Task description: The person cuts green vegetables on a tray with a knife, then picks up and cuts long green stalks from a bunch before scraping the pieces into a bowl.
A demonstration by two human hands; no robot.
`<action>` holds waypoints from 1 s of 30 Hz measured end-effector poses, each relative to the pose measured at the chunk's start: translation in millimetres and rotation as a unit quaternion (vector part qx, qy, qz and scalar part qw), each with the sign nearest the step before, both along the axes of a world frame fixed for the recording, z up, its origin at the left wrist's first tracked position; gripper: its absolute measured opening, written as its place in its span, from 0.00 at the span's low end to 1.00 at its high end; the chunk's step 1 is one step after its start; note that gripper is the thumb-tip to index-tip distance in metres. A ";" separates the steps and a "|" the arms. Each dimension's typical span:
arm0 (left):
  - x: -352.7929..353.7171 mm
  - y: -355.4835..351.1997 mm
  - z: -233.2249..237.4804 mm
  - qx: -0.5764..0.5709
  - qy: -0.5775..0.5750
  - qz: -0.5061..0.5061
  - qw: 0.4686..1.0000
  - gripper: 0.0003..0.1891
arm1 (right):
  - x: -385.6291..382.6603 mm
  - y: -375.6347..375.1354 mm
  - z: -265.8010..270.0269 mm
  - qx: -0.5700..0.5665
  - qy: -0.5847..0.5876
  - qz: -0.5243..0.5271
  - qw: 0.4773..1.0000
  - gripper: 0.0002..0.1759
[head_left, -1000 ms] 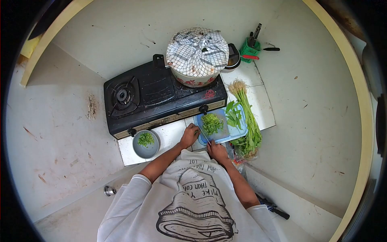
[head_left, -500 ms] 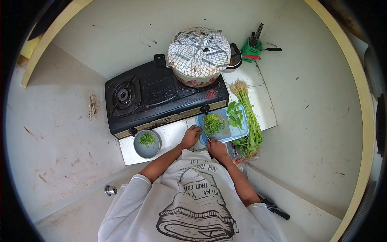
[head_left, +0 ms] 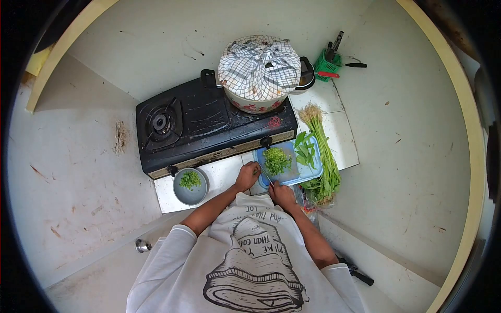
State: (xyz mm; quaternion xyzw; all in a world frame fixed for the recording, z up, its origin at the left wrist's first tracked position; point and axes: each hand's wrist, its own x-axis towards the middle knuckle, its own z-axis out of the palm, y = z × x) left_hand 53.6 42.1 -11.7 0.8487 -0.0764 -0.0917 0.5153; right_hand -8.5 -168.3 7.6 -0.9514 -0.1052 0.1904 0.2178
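Right now the right hand [head_left: 282, 194] grips a thin knife [head_left: 267, 178]. The left hand [head_left: 249, 175] is curled by the blade — I can't tell if it holds anything. Chopped greens [head_left: 276, 160] sit close by on the blue tray [head_left: 301, 176] — long green stalks [head_left: 327, 159] lie along its right side.

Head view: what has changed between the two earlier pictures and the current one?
Nothing has visibly moved on the counter; the whole scene only sits slightly further right in the picture, which looks like camera motion. Nothing was visibly taken hold of or let go: the right hand keeps the knife, the left hand stays near its tip. Bowl and pot stayed put.
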 end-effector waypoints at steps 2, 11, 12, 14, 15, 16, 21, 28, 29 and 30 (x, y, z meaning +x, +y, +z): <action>-1.2 -1.5 2.6 0.018 -0.012 -0.004 1.000 0.03 | 3.3 4.0 0.0 -0.019 0.000 0.008 1.000 0.23; -10.7 1.6 9.0 0.028 -0.071 -0.056 0.996 0.07 | 9.5 9.9 -4.5 -0.021 -0.002 -0.003 1.000 0.23; -10.5 2.6 7.1 0.026 -0.074 -0.059 0.995 0.07 | 9.6 9.0 -4.5 -0.011 -0.005 -0.004 1.000 0.24; -9.0 3.9 3.7 0.035 -0.073 -0.058 0.995 0.07 | 7.0 6.1 -3.3 -0.016 -0.006 -0.005 1.000 0.23; -7.8 4.1 3.2 0.040 -0.073 -0.058 0.995 0.07 | 5.4 4.2 -3.8 -0.019 -0.006 -0.005 1.000 0.23; -6.9 4.7 2.7 0.042 -0.074 -0.053 0.995 0.07 | 4.0 2.5 -4.6 -0.015 -0.005 -0.017 1.000 0.23; -4.3 2.3 5.0 0.041 -0.073 -0.036 0.996 0.06 | -1.0 -3.3 -3.2 -0.008 -0.008 -0.032 0.999 0.23; -6.0 -0.1 4.4 0.034 -0.064 -0.010 0.997 0.05 | -4.6 2.0 -8.6 -0.018 -0.013 0.011 1.000 0.23; -6.3 -0.7 1.8 0.032 -0.061 -0.010 0.998 0.06 | -3.2 3.3 -10.1 -0.020 -0.011 0.015 1.000 0.23; -6.9 -0.5 1.4 0.029 -0.058 -0.010 0.998 0.06 | -1.5 5.9 -10.3 -0.022 -0.009 0.020 1.000 0.23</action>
